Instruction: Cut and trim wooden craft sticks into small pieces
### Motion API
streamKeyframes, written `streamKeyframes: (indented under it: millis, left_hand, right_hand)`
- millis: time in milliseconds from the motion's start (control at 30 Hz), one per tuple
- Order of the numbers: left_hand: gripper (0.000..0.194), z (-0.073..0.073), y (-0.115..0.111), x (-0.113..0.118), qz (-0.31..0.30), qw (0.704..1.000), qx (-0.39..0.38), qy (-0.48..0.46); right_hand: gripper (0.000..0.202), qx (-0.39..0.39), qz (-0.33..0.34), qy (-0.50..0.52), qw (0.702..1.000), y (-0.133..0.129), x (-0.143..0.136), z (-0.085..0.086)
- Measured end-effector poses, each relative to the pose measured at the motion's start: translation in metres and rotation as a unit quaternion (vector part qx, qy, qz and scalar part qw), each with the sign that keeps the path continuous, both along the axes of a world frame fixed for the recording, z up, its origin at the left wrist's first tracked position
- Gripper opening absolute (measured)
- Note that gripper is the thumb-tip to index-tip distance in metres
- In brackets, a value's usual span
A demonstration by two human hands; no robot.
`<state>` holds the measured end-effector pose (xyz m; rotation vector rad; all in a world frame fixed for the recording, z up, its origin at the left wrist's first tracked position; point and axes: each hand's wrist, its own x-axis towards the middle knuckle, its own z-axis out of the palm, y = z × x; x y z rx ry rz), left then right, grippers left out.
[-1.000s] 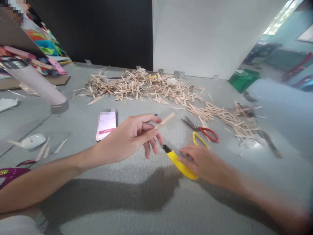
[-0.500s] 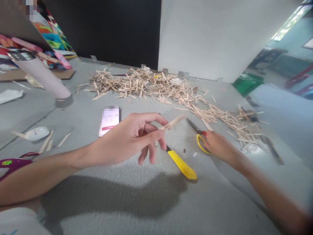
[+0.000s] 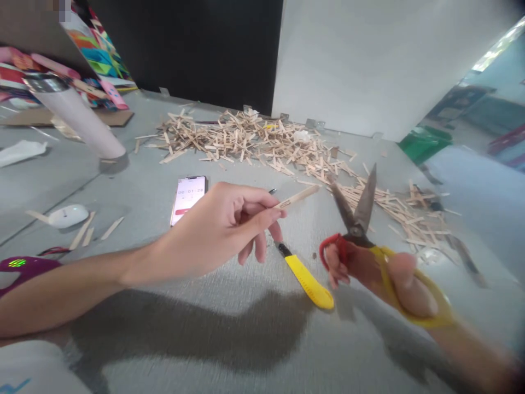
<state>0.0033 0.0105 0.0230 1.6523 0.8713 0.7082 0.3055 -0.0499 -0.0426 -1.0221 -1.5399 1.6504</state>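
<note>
Between thumb and fingers, my left hand (image 3: 235, 227) pinches a flat wooden stick (image 3: 301, 196) with a small dark print, its free end pointing right. My right hand (image 3: 381, 279) grips a pair of scissors (image 3: 359, 227) by its red and yellow handles. The scissor blades are spread apart and point upward, to the right of the stick's tip and apart from it. Below the hands lies a yellow utility knife (image 3: 309, 282) on the grey table (image 3: 229, 339).
A long heap of wooden sticks (image 3: 246, 137) stretches across the back and right. A phone (image 3: 189, 200) with a timer lies behind my left hand. At left are a white mouse (image 3: 68, 216) and a pale bottle (image 3: 82, 120). A green bin (image 3: 426, 143) stands back right.
My right hand has lifted the scissors off the table, turned them upward and spread the blades. My left hand keeps the stick in nearly the same place.
</note>
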Motion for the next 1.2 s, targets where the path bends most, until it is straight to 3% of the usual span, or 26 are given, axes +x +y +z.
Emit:
streamKeyframes:
  millis: [200,300,433,767,1033,1200]
  left_hand:
    - [0.025,-0.001,-0.005,0.002,0.011,1.000,0.013,0.001]
    - [0.025,-0.002,-0.008,0.000,0.015,1.000,0.023,0.002]
    - [0.023,-0.004,-0.011,0.000,0.017,0.999,0.032,0.009]
    - [0.025,-0.007,-0.016,0.003,0.025,0.994,0.101,0.023]
    - [0.023,-0.017,-0.012,0.001,0.018,0.977,0.200,0.066]
    - [0.024,-0.020,-0.009,0.002,0.003,0.976,0.202,0.082]
  right_hand:
    - [0.099,-0.069,0.095,0.032,0.993,-0.035,-0.014,0.006]
    - [0.096,-0.094,0.105,0.040,0.989,-0.045,-0.013,0.005]
    - [0.084,-0.071,0.110,0.049,0.990,-0.052,-0.011,0.001]
    - [0.085,-0.104,0.095,0.065,0.988,-0.050,-0.020,0.006]
    - [0.098,-0.203,0.112,0.145,0.962,-0.049,-0.026,-0.004]
    - [0.104,-0.212,0.106,0.079,0.968,-0.049,-0.019,-0.008]
